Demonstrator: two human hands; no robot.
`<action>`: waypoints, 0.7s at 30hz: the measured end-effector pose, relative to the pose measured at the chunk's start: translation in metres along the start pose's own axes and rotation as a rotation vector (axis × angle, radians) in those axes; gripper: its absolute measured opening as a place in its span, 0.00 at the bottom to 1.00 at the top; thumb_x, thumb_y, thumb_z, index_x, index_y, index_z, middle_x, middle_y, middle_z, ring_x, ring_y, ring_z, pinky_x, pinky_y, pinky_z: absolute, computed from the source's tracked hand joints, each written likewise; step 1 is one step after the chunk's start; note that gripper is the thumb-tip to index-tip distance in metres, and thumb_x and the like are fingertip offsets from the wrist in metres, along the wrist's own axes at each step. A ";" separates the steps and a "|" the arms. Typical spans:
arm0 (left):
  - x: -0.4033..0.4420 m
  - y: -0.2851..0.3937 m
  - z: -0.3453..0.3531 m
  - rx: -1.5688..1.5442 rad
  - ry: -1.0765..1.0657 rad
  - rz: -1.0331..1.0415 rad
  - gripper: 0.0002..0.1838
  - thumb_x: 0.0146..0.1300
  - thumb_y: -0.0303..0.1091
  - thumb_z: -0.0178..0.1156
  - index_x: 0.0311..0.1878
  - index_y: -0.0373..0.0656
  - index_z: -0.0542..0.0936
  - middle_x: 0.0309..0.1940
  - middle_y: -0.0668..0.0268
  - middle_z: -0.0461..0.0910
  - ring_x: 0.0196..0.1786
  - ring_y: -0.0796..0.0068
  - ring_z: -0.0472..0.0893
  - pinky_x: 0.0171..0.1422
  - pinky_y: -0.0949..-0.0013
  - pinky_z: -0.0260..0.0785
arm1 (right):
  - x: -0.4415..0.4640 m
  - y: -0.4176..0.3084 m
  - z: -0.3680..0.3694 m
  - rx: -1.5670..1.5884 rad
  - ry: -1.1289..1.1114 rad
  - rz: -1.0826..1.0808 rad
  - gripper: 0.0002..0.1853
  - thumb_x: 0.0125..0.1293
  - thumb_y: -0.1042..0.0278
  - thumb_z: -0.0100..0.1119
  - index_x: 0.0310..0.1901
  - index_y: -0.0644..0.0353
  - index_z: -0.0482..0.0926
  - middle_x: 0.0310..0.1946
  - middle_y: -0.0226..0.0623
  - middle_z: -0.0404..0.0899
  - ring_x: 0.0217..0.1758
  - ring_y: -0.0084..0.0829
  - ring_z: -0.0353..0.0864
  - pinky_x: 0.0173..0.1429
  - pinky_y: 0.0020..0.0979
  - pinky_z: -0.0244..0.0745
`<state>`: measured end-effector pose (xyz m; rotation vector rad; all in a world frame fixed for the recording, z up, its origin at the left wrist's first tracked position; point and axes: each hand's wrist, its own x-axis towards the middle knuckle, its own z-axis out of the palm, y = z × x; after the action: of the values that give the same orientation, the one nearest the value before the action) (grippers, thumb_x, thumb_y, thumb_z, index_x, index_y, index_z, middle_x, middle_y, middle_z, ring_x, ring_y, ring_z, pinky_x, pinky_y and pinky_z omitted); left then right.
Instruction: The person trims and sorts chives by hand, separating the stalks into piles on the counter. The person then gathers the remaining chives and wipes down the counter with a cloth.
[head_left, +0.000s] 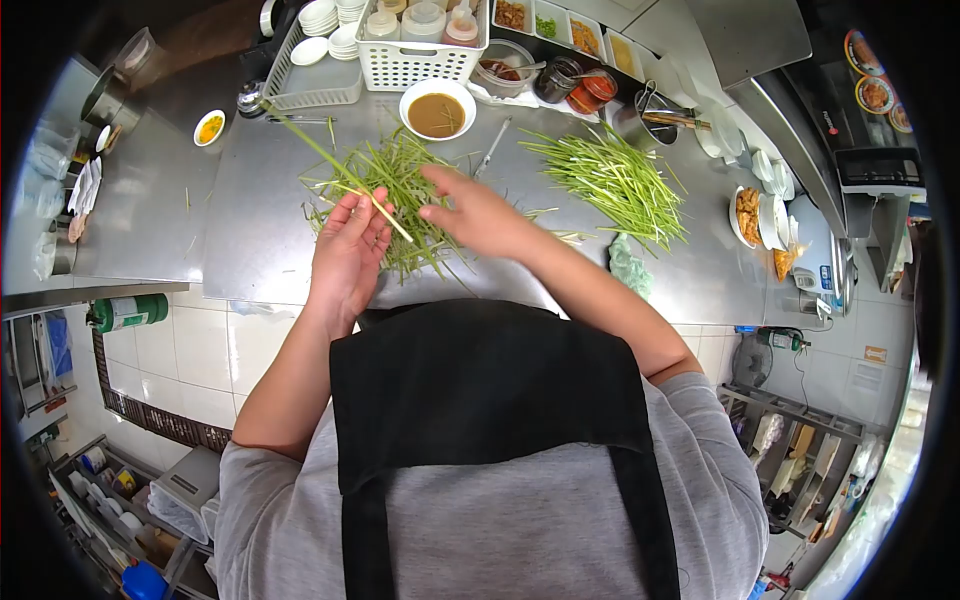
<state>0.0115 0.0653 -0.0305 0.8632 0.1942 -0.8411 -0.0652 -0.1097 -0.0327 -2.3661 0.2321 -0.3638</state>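
My left hand (350, 240) pinches a long green garlic chive (330, 158) near its pale end, the stalk slanting up to the left. Beneath it a tangled heap of chives and trimmings (390, 170) is spread over the steel table. Over that heap's right side hovers my right hand (475, 212), fingers apart and nothing visible in them. Farther right lies a neater bunch of chives (615, 185), with pale green crumpled plastic (630, 265) at its lower edge.
Behind the heap stand a bowl of brown sauce (437, 114) and a white basket of bottles (420, 62). A slim metal utensil (492, 148) lies between the two chive piles. A small bowl of orange food (209, 128) is at left; jars (592, 91) stand at the back right.
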 end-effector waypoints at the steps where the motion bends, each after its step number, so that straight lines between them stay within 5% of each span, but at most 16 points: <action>1: 0.000 -0.002 0.001 0.001 -0.004 -0.006 0.07 0.68 0.36 0.58 0.47 0.50 0.74 0.47 0.72 0.79 0.47 0.81 0.77 0.51 0.73 0.68 | -0.003 -0.010 0.000 0.101 -0.057 -0.023 0.11 0.67 0.68 0.55 0.46 0.65 0.79 0.34 0.35 0.83 0.40 0.21 0.77 0.45 0.24 0.72; 3: 0.000 -0.007 0.003 0.060 -0.042 0.000 0.07 0.68 0.36 0.57 0.46 0.50 0.74 0.49 0.71 0.79 0.49 0.81 0.77 0.53 0.72 0.68 | -0.011 -0.019 0.002 0.198 -0.107 -0.038 0.11 0.67 0.68 0.55 0.46 0.64 0.79 0.33 0.36 0.82 0.37 0.21 0.77 0.43 0.24 0.72; 5: 0.000 -0.016 0.001 0.095 -0.079 -0.020 0.06 0.68 0.36 0.57 0.46 0.50 0.74 0.49 0.71 0.79 0.49 0.81 0.77 0.53 0.73 0.67 | -0.018 -0.022 0.004 0.446 -0.267 0.267 0.10 0.66 0.64 0.56 0.40 0.63 0.80 0.29 0.39 0.83 0.32 0.33 0.82 0.40 0.32 0.75; 10: -0.003 -0.022 0.005 0.131 -0.077 -0.056 0.06 0.68 0.36 0.57 0.46 0.50 0.75 0.49 0.72 0.79 0.49 0.82 0.76 0.54 0.74 0.66 | -0.036 -0.005 -0.025 0.283 -0.331 0.354 0.08 0.66 0.66 0.56 0.41 0.61 0.80 0.28 0.36 0.83 0.31 0.30 0.82 0.39 0.31 0.75; 12: -0.004 -0.013 0.008 0.164 -0.021 0.029 0.06 0.68 0.37 0.57 0.46 0.50 0.76 0.49 0.73 0.79 0.48 0.83 0.76 0.51 0.75 0.67 | -0.053 0.023 -0.040 0.306 -0.171 0.306 0.08 0.67 0.67 0.55 0.42 0.60 0.81 0.30 0.36 0.83 0.33 0.30 0.82 0.42 0.30 0.74; 14: 0.000 -0.005 0.006 0.152 -0.024 0.053 0.07 0.68 0.36 0.57 0.47 0.50 0.76 0.49 0.73 0.79 0.47 0.83 0.76 0.50 0.76 0.68 | -0.064 0.039 -0.079 0.103 -0.033 0.381 0.11 0.70 0.64 0.54 0.45 0.60 0.81 0.33 0.35 0.83 0.37 0.24 0.80 0.45 0.27 0.74; 17: 0.007 0.002 -0.004 0.127 -0.019 0.084 0.08 0.68 0.36 0.58 0.48 0.49 0.76 0.48 0.72 0.79 0.46 0.83 0.76 0.50 0.77 0.68 | -0.087 0.093 -0.143 -0.138 0.211 0.507 0.11 0.69 0.63 0.54 0.48 0.57 0.81 0.39 0.36 0.84 0.42 0.31 0.81 0.48 0.30 0.73; 21: 0.007 0.001 0.001 0.155 -0.001 0.138 0.10 0.67 0.35 0.59 0.50 0.47 0.75 0.47 0.71 0.79 0.45 0.83 0.77 0.49 0.77 0.68 | -0.114 0.123 -0.197 -1.196 0.602 0.471 0.15 0.61 0.58 0.62 0.48 0.52 0.82 0.46 0.35 0.82 0.52 0.43 0.77 0.57 0.44 0.67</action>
<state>0.0171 0.0607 -0.0325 1.0094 0.0676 -0.7341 -0.2439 -0.2934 -0.0009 -3.0831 1.6377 -0.8620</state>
